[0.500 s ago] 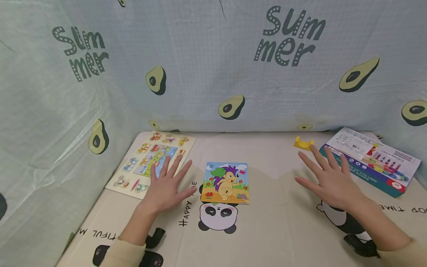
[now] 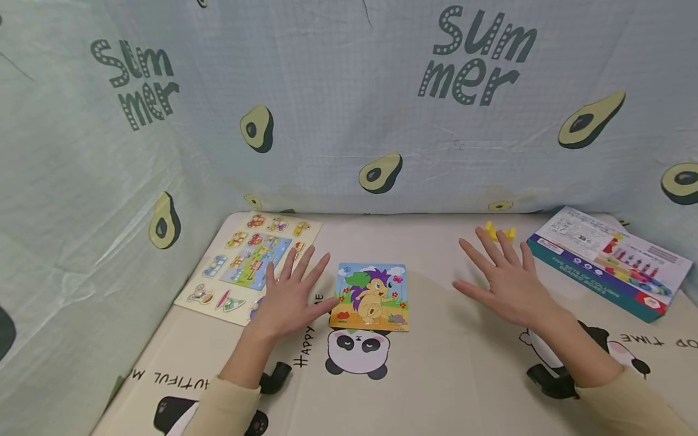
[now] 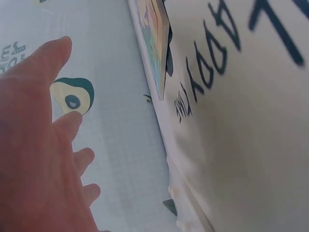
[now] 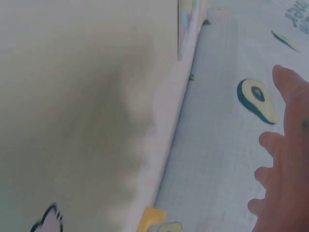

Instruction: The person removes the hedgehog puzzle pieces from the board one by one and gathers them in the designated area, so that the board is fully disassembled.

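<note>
Table (image 2: 436, 375) being backed by avocado-print sheet (image 2: 311, 91). Below frame centre, hedgehog board (image 2: 372, 300) being flanked by left hand (image 2: 288, 303), right hand (image 2: 512, 289): apart, spread, nothing being gripped. Probably light, stiff; grip being suited by side edges.

Two hands (image 2: 289, 303), two sleeves (image 2: 226, 402), one hedgehog board (image 2: 373, 297), one multi-picture board (image 2: 256, 260), one box (image 2: 605, 266), one yellow piece (image 2: 511, 234)

There's lots of room on the bench (image 2: 447, 375) between the hedgehog puzzle (image 2: 376, 298) and the right grip (image 2: 515, 293). To the right, a big bead toy box (image 2: 608, 261) gets in the way, with a small yellow piece (image 2: 492, 232) near it. A flat picture board (image 2: 251, 260) lies at the left. Hanging cloth (image 2: 316, 79) blocks the back and left side.
</note>
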Demonstrator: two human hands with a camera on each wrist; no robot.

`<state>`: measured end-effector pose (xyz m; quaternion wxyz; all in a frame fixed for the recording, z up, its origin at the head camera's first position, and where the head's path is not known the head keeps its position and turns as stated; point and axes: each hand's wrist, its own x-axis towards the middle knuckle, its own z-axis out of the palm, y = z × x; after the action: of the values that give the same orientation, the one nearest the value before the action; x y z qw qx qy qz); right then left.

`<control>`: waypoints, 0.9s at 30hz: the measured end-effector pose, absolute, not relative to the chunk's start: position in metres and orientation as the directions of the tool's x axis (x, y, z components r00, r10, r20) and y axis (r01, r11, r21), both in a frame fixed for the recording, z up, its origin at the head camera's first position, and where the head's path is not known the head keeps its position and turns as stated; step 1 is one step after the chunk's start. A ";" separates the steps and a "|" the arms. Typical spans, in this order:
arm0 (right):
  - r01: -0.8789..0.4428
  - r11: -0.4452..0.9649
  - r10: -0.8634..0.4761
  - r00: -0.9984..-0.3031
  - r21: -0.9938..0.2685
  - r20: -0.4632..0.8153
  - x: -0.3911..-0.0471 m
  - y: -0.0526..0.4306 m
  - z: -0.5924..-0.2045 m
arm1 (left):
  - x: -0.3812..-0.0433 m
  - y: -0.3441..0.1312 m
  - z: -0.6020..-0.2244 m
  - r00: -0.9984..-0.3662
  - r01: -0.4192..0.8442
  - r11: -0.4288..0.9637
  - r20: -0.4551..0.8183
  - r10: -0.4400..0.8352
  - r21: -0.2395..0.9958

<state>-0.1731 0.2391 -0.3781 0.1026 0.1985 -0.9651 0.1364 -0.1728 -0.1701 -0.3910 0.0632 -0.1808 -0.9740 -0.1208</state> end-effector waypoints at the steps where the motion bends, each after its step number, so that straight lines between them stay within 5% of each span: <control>1: -0.412 0.882 -0.356 -0.901 -0.230 0.247 -0.174 0.236 -0.377 | -0.173 -0.168 -0.391 -0.927 0.368 0.903 0.166 0.337 0.223; 27: -0.473 0.807 -0.398 -0.878 -0.354 0.266 -0.215 0.155 -0.378 | -0.194 -0.165 -0.416 -0.902 0.424 0.691 0.207 0.378 0.585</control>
<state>-0.2147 0.1553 -0.3776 0.0898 0.2302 -0.9462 0.2089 -0.1944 -0.1653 -0.4162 0.0352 -0.2181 -0.9189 -0.3269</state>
